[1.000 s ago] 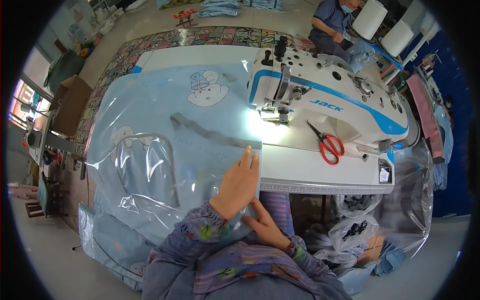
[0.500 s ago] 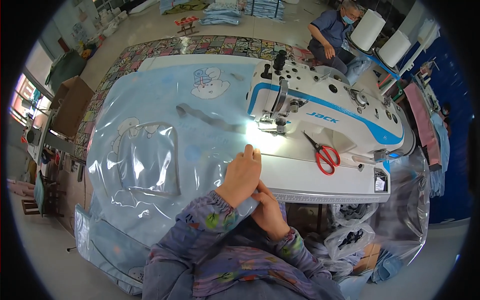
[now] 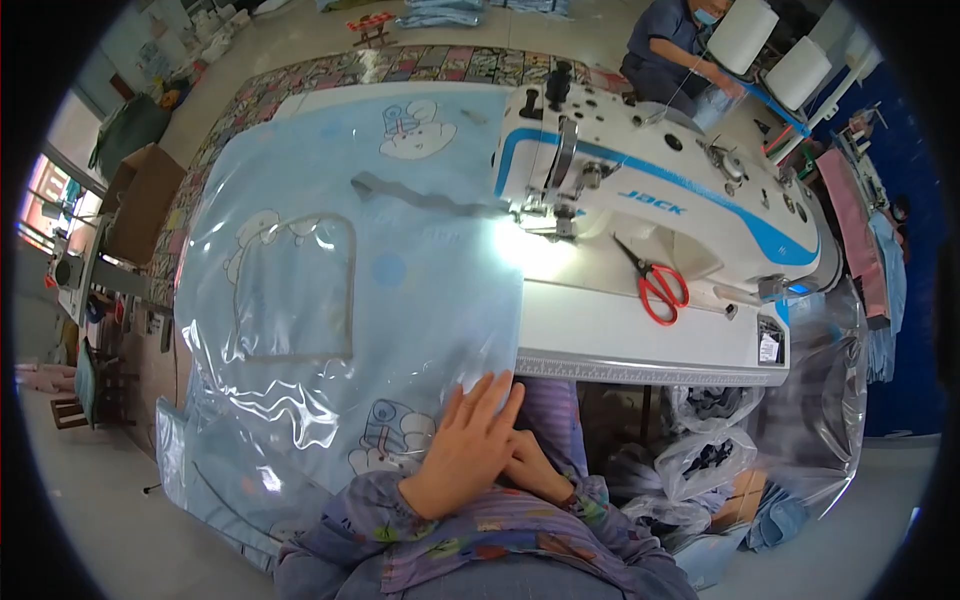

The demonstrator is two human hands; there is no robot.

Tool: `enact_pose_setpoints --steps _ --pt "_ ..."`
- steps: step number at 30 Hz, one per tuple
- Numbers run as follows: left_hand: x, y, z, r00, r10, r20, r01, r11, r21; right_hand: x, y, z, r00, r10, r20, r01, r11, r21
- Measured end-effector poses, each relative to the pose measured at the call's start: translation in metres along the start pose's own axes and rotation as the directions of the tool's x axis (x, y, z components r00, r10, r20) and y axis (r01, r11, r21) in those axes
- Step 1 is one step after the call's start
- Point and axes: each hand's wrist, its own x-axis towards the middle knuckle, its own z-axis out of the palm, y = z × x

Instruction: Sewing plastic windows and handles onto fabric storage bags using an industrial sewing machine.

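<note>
Nearest, the left hand [image 3: 468, 445] lies flat, fingers spread, its grip open on the near edge of the light-blue printed sheet under clear plastic [image 3: 340, 300]. The right hand [image 3: 535, 470] sits tucked beneath it; its grip cannot be told. The sheet spreads across the surface [image 3: 620, 335] toward the sewing machine [image 3: 650, 190]. Red-handled scissors [image 3: 655, 285] lie beside the machine.

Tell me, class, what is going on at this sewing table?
A person sits at a white and blue sewing machine. Their left hand lies flat on the near edge of a light blue sheet with cartoon prints and a clear plastic layer, spread over the table. The right hand is tucked just under the left. Red scissors lie on the machine bed. Another person works at the far side.
</note>
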Motion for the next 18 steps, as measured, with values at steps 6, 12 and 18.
enact_pose_setpoints --steps 6,12,18 --pt "-0.036 -0.052 -0.003 0.972 -0.201 -0.120 0.211 0.974 0.082 0.001 -0.024 0.014 0.997 0.061 0.046 -0.060 0.998 -0.016" --pt "-0.059 -0.013 -0.029 0.917 -0.390 0.080 0.379 0.917 0.126 -0.006 -0.017 0.022 0.993 0.052 0.110 -0.055 0.998 0.025" --pt "-0.056 -0.020 -0.011 0.980 -0.130 -0.151 0.168 0.945 0.281 -0.003 -0.013 0.035 0.995 -0.081 0.059 0.080 0.997 0.015"
